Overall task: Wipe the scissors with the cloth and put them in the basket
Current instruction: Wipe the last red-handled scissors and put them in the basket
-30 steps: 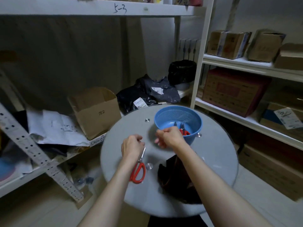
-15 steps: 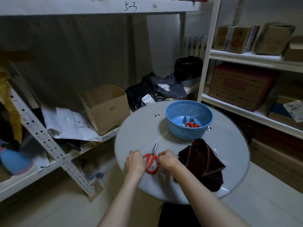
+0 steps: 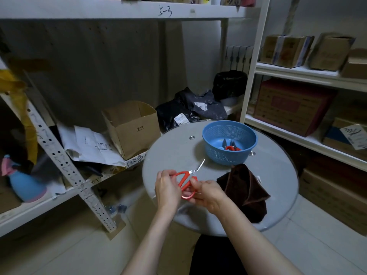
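Head view: a person's left hand [image 3: 168, 187] and right hand [image 3: 208, 193] share a pair of red-handled scissors [image 3: 187, 180] above the near side of the round glass desk [image 3: 172, 155]. Each grip is curled closed on a handle loop, and the blades point towards the blue basket [image 3: 206, 135]. The right hand, up by the basket a second earlier, now joins the left on the handles. The pair, low at the desk half a second back, now sits lifted clear. The dark brown cloth [image 3: 246, 189] lies on the desk just right of the hands, in neither grip, so wiping of this pair looks not yet begun. Another red-handled pair [image 3: 232, 148] already lies inside the basket
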